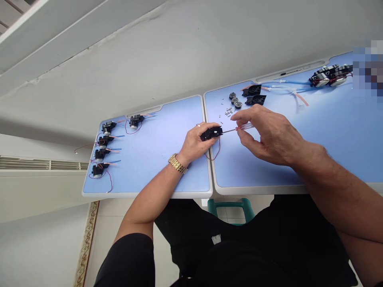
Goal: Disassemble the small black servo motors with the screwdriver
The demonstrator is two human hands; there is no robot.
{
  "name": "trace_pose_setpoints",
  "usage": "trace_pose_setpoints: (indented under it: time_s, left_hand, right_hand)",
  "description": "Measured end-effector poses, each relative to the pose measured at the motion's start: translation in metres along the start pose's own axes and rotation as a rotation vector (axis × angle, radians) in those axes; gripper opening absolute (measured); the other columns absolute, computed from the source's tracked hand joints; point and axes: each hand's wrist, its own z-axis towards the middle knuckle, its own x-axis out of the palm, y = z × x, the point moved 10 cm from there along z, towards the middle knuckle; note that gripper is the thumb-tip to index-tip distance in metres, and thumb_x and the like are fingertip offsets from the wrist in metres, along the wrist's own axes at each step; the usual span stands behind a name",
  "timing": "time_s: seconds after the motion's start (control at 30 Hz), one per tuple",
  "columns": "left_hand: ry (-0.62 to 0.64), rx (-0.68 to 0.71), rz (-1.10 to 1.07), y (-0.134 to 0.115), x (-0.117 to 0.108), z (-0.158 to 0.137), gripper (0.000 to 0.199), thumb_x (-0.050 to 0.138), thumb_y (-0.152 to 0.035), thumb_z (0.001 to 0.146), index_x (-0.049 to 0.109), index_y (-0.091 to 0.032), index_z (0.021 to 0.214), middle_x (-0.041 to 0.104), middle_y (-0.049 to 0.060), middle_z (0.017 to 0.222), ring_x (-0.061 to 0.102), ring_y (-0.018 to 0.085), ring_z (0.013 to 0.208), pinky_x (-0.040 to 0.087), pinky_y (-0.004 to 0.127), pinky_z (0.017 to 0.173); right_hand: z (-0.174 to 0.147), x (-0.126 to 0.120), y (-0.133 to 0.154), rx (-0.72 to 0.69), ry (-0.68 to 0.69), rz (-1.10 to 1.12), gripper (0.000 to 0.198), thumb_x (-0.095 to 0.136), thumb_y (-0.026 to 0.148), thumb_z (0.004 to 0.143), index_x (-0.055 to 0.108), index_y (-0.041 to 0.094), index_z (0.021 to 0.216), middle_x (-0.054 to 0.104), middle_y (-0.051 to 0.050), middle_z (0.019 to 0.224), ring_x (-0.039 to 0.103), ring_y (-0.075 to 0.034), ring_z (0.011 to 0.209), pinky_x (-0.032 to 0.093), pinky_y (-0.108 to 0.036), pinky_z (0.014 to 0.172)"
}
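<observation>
Near the seam between two blue-topped tables, my left hand (196, 142) is closed around a small black plastic housing (212, 133) with a thin red wire. My right hand (273, 133) grips the clear handle of a screwdriver (229, 131) between thumb and fingers. Its thin metal shaft points left, and the tip meets the right end of the housing. Whether it sits in a screw cannot be made out. Just beyond lie several loose small screws (229, 112) and a cluster of round metallic parts (235, 100).
Two black plastic shells (255, 100) lie behind my right hand. Several motor assemblies (100, 153) with wires line the left table's edge. Larger round assemblies (321, 77) with blue tubes rest at the far right, near a black pen (291, 72). A green stool (230, 205) stands underneath.
</observation>
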Motion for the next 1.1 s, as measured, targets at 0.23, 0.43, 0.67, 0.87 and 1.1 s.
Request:
trace_pose_setpoints:
  time_s: [0.23,0.43,0.67,0.87,1.1]
  left_hand:
    - [0.004,-0.006,-0.010,-0.0006,0.0008,0.0000,0.031,0.082,-0.021,0.103,0.083,-0.027,0.134,0.087,0.005,0.119,0.079,0.022,0.107,0.064,0.042,0.105]
    - [0.002,-0.007,-0.020,0.0000,0.0006,0.0002,0.030,0.082,-0.023,0.103,0.083,-0.028,0.133,0.087,0.005,0.122,0.079,0.023,0.110,0.064,0.043,0.106]
    - [0.005,-0.014,-0.013,0.0008,0.0011,0.0000,0.031,0.082,-0.023,0.103,0.083,-0.029,0.134,0.087,0.005,0.120,0.079,0.023,0.108,0.065,0.043,0.105]
    - [0.004,0.003,-0.015,-0.0001,0.0012,0.0001,0.033,0.082,-0.020,0.102,0.083,-0.028,0.134,0.087,0.005,0.120,0.079,0.023,0.108,0.064,0.042,0.105]
    - [0.004,-0.005,-0.031,-0.0010,0.0004,0.0002,0.031,0.081,-0.021,0.103,0.083,-0.028,0.133,0.087,0.005,0.121,0.079,0.023,0.109,0.064,0.043,0.105]
  right_hand:
    - [-0.0023,-0.0053,-0.0050,-0.034,-0.080,-0.114,0.016,0.060,0.031,0.117,0.075,0.030,0.111,0.083,-0.004,0.090,0.077,-0.028,0.075,0.060,-0.047,0.070]
    - [0.0005,-0.0020,-0.0009,0.010,-0.013,-0.032,0.022,0.059,0.028,0.116,0.072,0.035,0.133,0.086,-0.006,0.110,0.083,-0.034,0.099,0.068,-0.057,0.091]
    - [-0.0016,-0.0046,-0.0044,0.007,-0.057,-0.077,0.019,0.058,0.028,0.117,0.073,0.033,0.128,0.087,-0.006,0.109,0.082,-0.030,0.089,0.067,-0.052,0.081]
    - [-0.0001,-0.0040,-0.0049,0.033,-0.009,-0.022,0.016,0.066,0.032,0.114,0.074,0.032,0.128,0.087,-0.005,0.108,0.084,-0.031,0.089,0.069,-0.052,0.085]
    - [-0.0003,-0.0063,-0.0005,-0.026,-0.053,-0.056,0.026,0.054,0.021,0.116,0.074,0.031,0.130,0.087,-0.007,0.111,0.083,-0.031,0.095,0.067,-0.053,0.088]
